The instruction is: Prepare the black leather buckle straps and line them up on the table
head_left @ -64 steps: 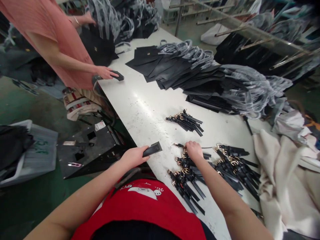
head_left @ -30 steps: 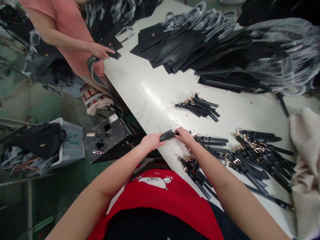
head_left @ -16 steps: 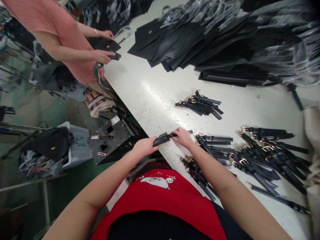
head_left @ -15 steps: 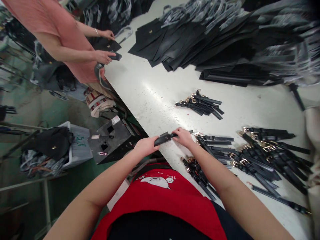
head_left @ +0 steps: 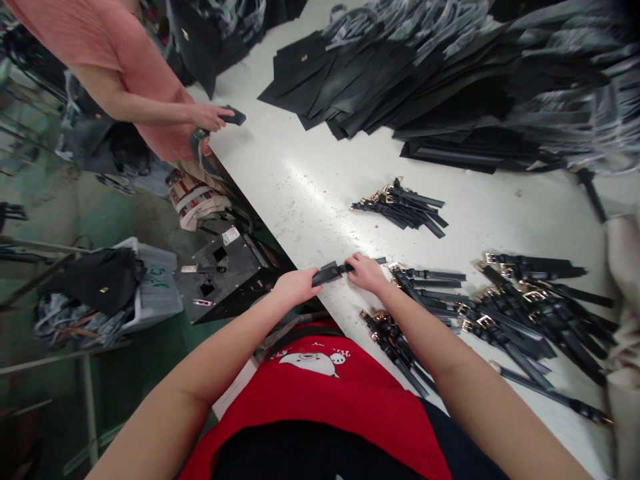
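A black leather strap (head_left: 330,272) is stretched between my two hands over the near edge of the white table. My left hand (head_left: 296,287) is closed on its left end, by the wider part. Farther right, my right hand (head_left: 364,272) pinches the narrower part, and a thin tip sticks out beyond the fingers. Whatever the right fingertips cover is hidden. Just right of that hand lie several black straps with gold buckles (head_left: 425,283). A smaller bunch of buckled straps (head_left: 395,323) rests under my right forearm.
Another pile of buckled straps (head_left: 407,203) sits mid-table. Black leather panels (head_left: 350,87) with plastic-wrapped handles fill the far side. At left, a co-worker's hand (head_left: 213,117) holds a black piece. A grey crate (head_left: 160,287) and a black metal box (head_left: 225,273) stand beside the table.
My hands keep their hold on the strap, with only a slight shift. The co-worker's farther hand has gone out of sight, and a black panel there is now raised.
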`<control>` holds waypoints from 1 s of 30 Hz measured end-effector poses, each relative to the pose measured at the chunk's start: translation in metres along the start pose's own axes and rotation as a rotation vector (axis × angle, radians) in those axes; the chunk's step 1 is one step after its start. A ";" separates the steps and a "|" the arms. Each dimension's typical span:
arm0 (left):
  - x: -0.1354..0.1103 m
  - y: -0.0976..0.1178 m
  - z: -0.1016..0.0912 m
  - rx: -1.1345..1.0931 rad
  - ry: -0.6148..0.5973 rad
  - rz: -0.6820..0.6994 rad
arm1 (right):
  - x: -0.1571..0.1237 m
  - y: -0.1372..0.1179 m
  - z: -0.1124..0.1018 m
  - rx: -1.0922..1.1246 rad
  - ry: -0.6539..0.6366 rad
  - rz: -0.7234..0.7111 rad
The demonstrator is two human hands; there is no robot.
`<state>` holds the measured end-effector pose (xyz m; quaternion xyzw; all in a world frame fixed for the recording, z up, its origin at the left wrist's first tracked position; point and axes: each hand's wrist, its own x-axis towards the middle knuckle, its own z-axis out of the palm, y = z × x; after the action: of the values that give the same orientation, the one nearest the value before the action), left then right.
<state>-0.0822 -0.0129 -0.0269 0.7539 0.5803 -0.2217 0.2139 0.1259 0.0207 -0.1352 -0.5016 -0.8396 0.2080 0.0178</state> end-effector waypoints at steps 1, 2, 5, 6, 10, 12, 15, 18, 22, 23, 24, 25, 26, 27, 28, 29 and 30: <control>0.001 0.000 0.000 0.002 0.001 0.002 | 0.000 0.001 0.000 0.000 0.004 0.007; 0.002 0.000 0.000 0.003 0.002 0.004 | 0.001 0.003 0.000 0.003 0.006 0.015; 0.003 -0.001 0.000 0.000 0.007 0.006 | 0.001 0.008 -0.001 0.033 0.011 0.022; 0.002 -0.001 0.000 -0.001 0.009 0.005 | 0.000 0.010 -0.001 0.049 0.011 0.006; -0.002 -0.003 -0.006 0.009 -0.002 -0.004 | -0.001 0.013 0.003 0.110 0.005 -0.011; -0.003 -0.001 -0.009 0.028 -0.006 0.004 | 0.001 0.015 0.006 0.138 0.010 0.032; -0.001 0.007 -0.016 0.051 0.023 0.049 | 0.005 0.018 0.008 0.177 0.004 0.055; 0.008 0.023 -0.023 0.070 0.021 0.065 | 0.005 0.020 0.006 0.187 -0.003 0.057; 0.023 0.040 -0.036 0.091 -0.047 0.053 | 0.000 0.021 0.003 0.169 0.005 0.070; 0.026 0.043 -0.038 0.097 -0.061 0.050 | -0.001 0.022 0.003 0.168 0.012 0.080; 0.029 0.046 -0.041 0.104 -0.071 0.051 | -0.002 0.023 0.003 0.173 0.016 0.087; 0.032 0.049 -0.043 0.110 -0.077 0.053 | -0.002 0.025 0.004 0.183 0.016 0.092; 0.035 0.052 -0.045 0.116 -0.079 0.060 | -0.002 0.026 0.004 0.196 0.013 0.099; 0.038 0.055 -0.046 0.120 -0.081 0.070 | -0.001 0.028 0.004 0.210 0.007 0.104; 0.041 0.057 -0.048 0.125 -0.082 0.079 | 0.000 0.029 0.004 0.223 0.001 0.109; 0.043 0.058 -0.049 0.131 -0.088 0.082 | 0.000 0.031 0.004 0.233 0.000 0.115; 0.044 0.058 -0.051 0.139 -0.097 0.082 | 0.001 0.031 0.004 0.242 0.004 0.120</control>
<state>-0.0115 0.0370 -0.0072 0.7784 0.5212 -0.2888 0.1975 0.1509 0.0328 -0.1502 -0.5456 -0.7766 0.3075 0.0675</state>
